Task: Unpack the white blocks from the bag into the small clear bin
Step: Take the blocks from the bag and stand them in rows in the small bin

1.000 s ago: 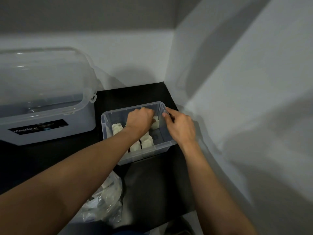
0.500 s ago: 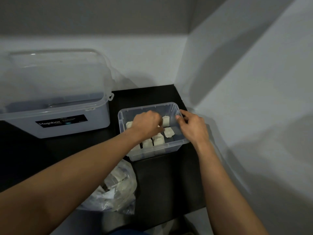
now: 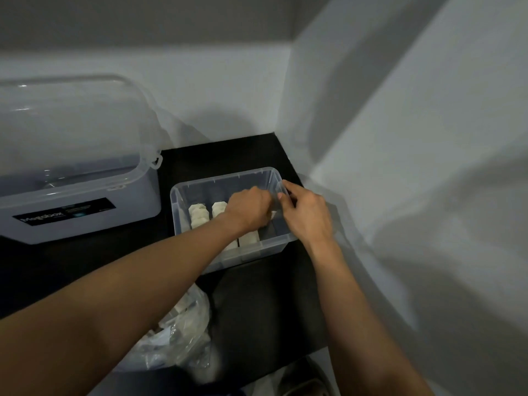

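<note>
The small clear bin (image 3: pixel 223 178) stands on the black surface near the wall corner. Several white blocks stand in it in rows, two at the left (image 3: pixel 198 215) and one near the front wall (image 3: pixel 248 238). My left hand (image 3: pixel 248 210) reaches into the bin's right half, knuckles up, fingers curled down on a white block (image 3: pixel 273 215) of which only an edge shows. My right hand (image 3: pixel 305 215) pinches the bin's right rim between thumb and fingers. The clear plastic bag (image 3: pixel 177 332), with white blocks inside, lies crumpled under my left forearm.
A large lidded storage box (image 3: pixel 85 195) with a black label stands left of the bin, almost touching it. White walls close in behind and on the right. Black tabletop (image 3: pixel 271 304) lies bare in front of the bin.
My left hand has slid right inside the bin and now covers the two blocks that showed beside it. My right hand stays on the right rim.
</note>
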### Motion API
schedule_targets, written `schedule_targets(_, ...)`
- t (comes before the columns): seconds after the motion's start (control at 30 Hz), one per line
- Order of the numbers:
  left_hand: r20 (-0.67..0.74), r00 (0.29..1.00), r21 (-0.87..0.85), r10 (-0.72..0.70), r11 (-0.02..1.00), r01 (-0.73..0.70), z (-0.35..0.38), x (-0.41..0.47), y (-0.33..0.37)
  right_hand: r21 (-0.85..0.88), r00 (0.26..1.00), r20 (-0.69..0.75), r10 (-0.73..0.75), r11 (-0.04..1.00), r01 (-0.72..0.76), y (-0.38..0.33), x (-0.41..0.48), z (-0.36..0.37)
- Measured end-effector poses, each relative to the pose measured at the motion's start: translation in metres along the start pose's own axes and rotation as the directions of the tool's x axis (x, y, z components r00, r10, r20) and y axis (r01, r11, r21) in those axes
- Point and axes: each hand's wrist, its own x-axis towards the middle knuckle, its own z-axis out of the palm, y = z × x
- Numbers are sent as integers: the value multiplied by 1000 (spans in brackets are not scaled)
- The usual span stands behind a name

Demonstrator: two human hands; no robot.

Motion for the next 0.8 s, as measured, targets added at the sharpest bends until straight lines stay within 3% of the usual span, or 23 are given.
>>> schedule_targets(0.1, 6, 1000, -16, -6, 1000, 6, -5, 7, -6, -13, 1000, -16, -3, 1000, 3, -1, 1, 1)
schedule_targets(0.3, -18, 999, 203, 37, 979, -32, -3, 15, -12, -33, 1000, -17, -12, 999, 12, 0, 0, 1)
schedule_targets(0.47, -97, 989, 254, 115, 963, -87, -4, 14, -21, -52, 999, -30, -23, 998, 21, -3, 1, 2)
schedule_targets(0.67, -150, 984, 96, 97, 992, -83, -18, 2, -22, -120, 999, -22, -36, 992, 33, -7, 4, 2)
schedule_targets(0.8, -353, 935, -123, 40, 988, -89, -42, -38, -27, -174, 997, -46, -56, 984, 48, -9, 0, 3)
